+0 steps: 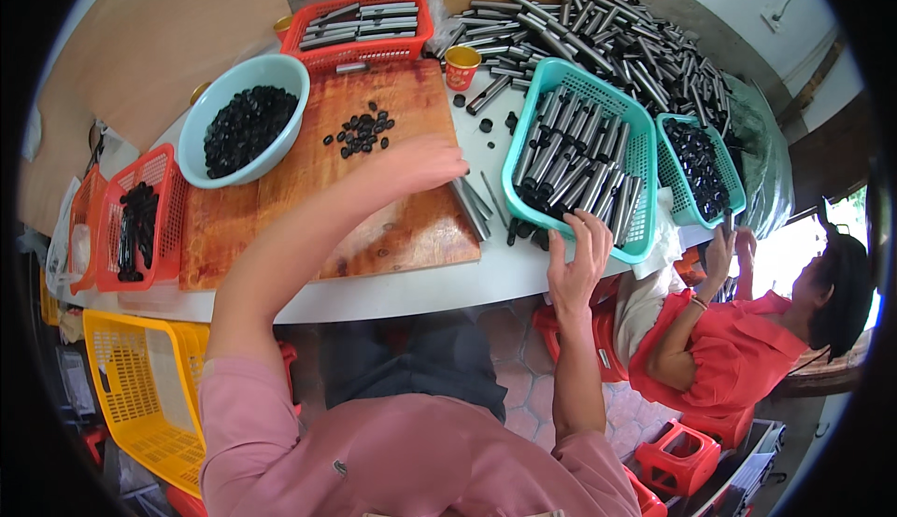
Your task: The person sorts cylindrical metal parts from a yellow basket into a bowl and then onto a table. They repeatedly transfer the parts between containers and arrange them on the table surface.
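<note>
My left hand (432,162) reaches over the wooden board (402,227) with its fingers curled together. What they hold, if anything, is hidden. Just below those fingertips, a few silver metal tubes (470,211) lie at the board's right edge, beside a thin rod (492,197). My right hand (577,265) is at the near rim of a teal basket (645,171) full of metal tubes with black ends, its fingers apart. Small black caps (537,237) lie by that thumb. A loose group of black plugs (360,132) sits on the board.
Left stand a pale blue bowl (297,97) of black pieces, a red basket (173,209) and a yellow crate (121,377). Behind are a red basket (425,27) of tubes, a paper cup (462,67) and a tube pile (607,31). Right, a person in red (719,330) sits by a smaller teal basket (738,190).
</note>
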Demonstrator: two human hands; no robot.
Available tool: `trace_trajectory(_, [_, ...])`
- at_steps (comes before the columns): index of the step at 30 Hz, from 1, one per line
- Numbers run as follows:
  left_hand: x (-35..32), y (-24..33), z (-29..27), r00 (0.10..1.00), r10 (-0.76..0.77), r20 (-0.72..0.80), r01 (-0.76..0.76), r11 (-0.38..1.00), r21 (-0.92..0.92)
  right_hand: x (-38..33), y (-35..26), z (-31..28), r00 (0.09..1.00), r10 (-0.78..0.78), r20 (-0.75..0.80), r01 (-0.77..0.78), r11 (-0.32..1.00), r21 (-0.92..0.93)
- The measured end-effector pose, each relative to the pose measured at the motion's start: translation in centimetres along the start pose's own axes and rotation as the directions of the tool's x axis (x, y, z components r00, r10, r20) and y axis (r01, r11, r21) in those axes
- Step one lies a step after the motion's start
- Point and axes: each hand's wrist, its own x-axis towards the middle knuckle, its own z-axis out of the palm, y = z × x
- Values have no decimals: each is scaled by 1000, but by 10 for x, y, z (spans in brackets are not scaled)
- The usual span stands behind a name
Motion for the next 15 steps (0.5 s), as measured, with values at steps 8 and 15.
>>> trace_trajectory(8, [-64, 41, -56, 979, -126, -162, 123, 992, -26, 61, -82, -10, 790, -152, 594, -87, 931, 355])
trace_trajectory(15, [-68, 61, -68, 842, -335, -422, 170, 909, -380, 85, -86, 25, 588, -78, 805, 48, 997, 62])
